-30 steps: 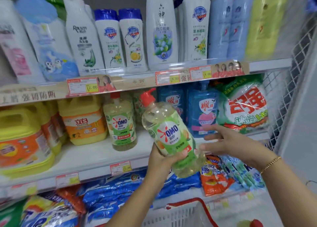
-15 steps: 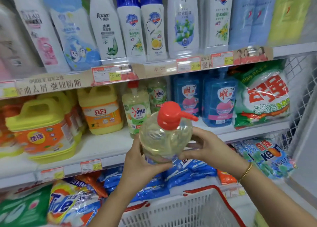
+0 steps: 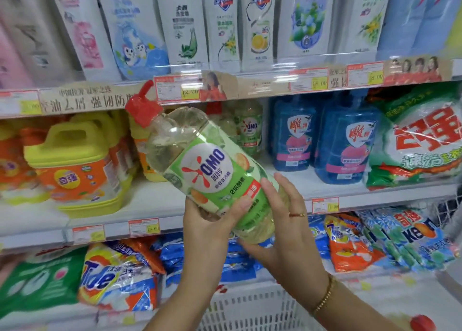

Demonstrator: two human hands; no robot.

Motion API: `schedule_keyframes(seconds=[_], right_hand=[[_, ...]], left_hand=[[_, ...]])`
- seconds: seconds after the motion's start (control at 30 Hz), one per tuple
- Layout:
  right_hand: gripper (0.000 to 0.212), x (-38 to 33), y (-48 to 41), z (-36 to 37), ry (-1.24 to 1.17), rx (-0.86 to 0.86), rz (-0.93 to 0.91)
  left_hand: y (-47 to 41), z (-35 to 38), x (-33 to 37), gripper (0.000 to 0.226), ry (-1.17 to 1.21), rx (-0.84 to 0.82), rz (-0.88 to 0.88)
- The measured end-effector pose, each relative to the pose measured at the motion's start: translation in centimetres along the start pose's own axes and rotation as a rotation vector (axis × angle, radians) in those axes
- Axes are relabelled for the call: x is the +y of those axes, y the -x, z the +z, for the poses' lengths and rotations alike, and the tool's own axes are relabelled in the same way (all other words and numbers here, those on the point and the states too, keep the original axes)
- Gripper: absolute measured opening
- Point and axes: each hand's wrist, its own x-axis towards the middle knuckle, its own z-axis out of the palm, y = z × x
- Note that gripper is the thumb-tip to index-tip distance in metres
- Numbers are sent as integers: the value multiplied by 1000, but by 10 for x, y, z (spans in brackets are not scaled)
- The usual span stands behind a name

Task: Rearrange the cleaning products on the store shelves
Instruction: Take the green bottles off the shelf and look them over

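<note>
OMO bottle (image 3: pixel 200 168): held in the air before the middle shelf (image 3: pixel 155 200), tilted, red pump cap (image 3: pixel 142 107) up and to the left.
Left hand (image 3: pixel 207 230): grips its lower part from below, thumb pressed on the label.
Right hand (image 3: pixel 287 230): fingers wrapped round the base.

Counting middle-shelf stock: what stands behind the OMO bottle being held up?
Behind the held OMO bottle, a second OMO bottle stands on the middle shelf, with a yellow jug further left. The held bottle covers the space between them, so more stock there cannot be seen.
</note>
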Motion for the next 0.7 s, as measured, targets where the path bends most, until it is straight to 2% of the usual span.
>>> schedule_keyframes(seconds=[0.13, 0.23, 0.3, 0.4, 0.5, 0.57, 0.63, 0.7], right_hand=[[112, -2, -15, -16, -26, 58, -46], [105, -7, -21, -36, -152, -22, -34], [102, -9, -19, -41, -343, -132, 54], [94, -8, -16, -46, -721, -278, 243], [87, 2, -20, -54, -928, -357, 322], [91, 9, -21, -53, -1045, -409, 406], [100, 12, -18, -50, -1286, -514, 561], [95, 8, -16, -48, -1471, -598, 668]], left_hand=[[0, -5, 6, 72, 75, -89, -21], [-7, -9, 11, 83, 195, -191, -64], [-13, -10, 10, 87, 282, -229, -92], [-17, -13, 5, 105, 370, -287, -117], [-20, -17, 1, 114, 455, -296, -190], [-23, -19, 0, 111, 503, -311, -216], [-27, -23, 2, 97, 525, -333, -198], [-27, -25, 6, 86, 514, -358, -174]])
